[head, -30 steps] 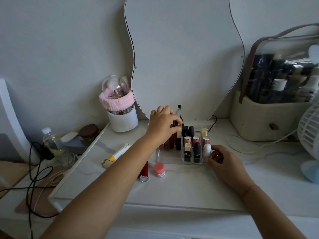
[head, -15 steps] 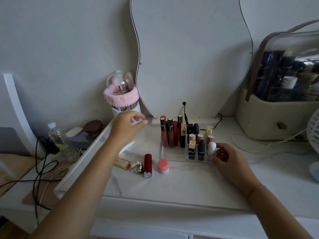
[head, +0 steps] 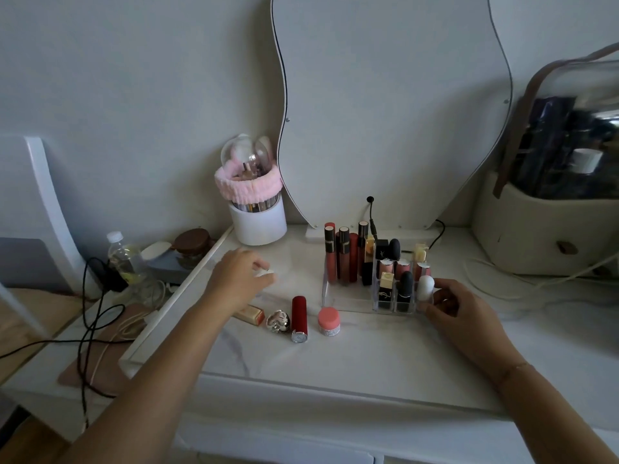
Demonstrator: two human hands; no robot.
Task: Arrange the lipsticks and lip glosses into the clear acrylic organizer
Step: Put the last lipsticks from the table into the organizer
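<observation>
The clear acrylic organizer (head: 348, 301) stands on the white marble top. Tall lip glosses (head: 343, 256) fill its back left and several lipsticks (head: 385, 288) its small cells, with a white egg-shaped one (head: 426, 288) at the front right. My right hand (head: 459, 308) grips the organizer's front right corner. My left hand (head: 237, 279) is off to the left, fingers curled around the white end of a tube (head: 265, 272) lying on the top. Loose in front lie a gold lipstick (head: 252, 313), a silver heart-shaped case (head: 278, 321), a red lipstick (head: 299, 316) and a pink-lidded jar (head: 329, 321).
A white brush holder with a pink headband (head: 254, 202) and a wavy mirror (head: 385, 95) stand at the back. A cream cosmetics bag (head: 536, 229) is at the right. Left of the top's raised edge are a bottle (head: 122, 259), a brown-lidded jar (head: 194, 242) and black cables (head: 90, 316).
My left hand left the tall glosses in the organizer, swung left and came down onto the white tube. My right hand stayed on the organizer's corner.
</observation>
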